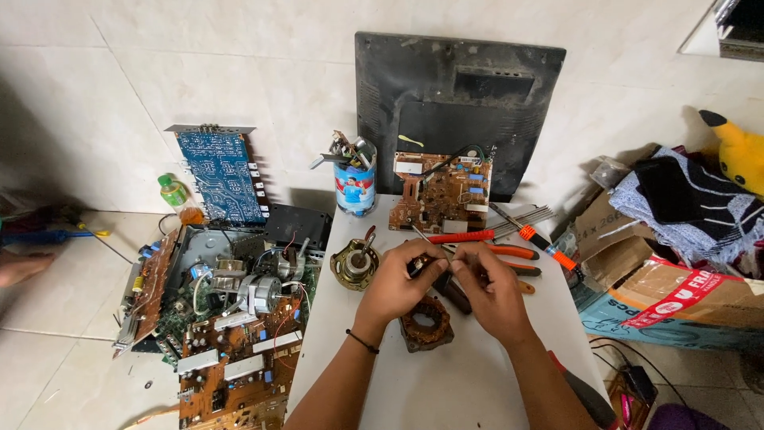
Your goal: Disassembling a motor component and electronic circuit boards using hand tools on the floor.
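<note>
Floor, left: green-capped bottle (173, 191); blue circuit board (221, 175) leaning upright on the tiled wall; opened metal chassis (199, 239) with brown boards and a silver motor (263, 292) lying in it.

White counter (446, 390), left part: printed can (355, 187) stuffed with small tools; round motor end-cap (355, 264) with its shaft pointing up.

Counter, centre: left hand (398, 283), fingers curled closed around a small dark part (422, 265) held above the counter; right hand (495, 288), fingertips pinched on the same part from the other side. Wound stator core (427, 325) rests on the counter just beneath both hands.

Counter, rear: brown power board (442, 193) propped against a black monitor back-cover (458, 103).

Counter, right: red-handled pliers (477, 236); orange-handled screwdriver (545, 247).

Far right: cardboard boxes (676, 306), folded dark cloth (684, 203), yellow plush toy (742, 151).
</note>
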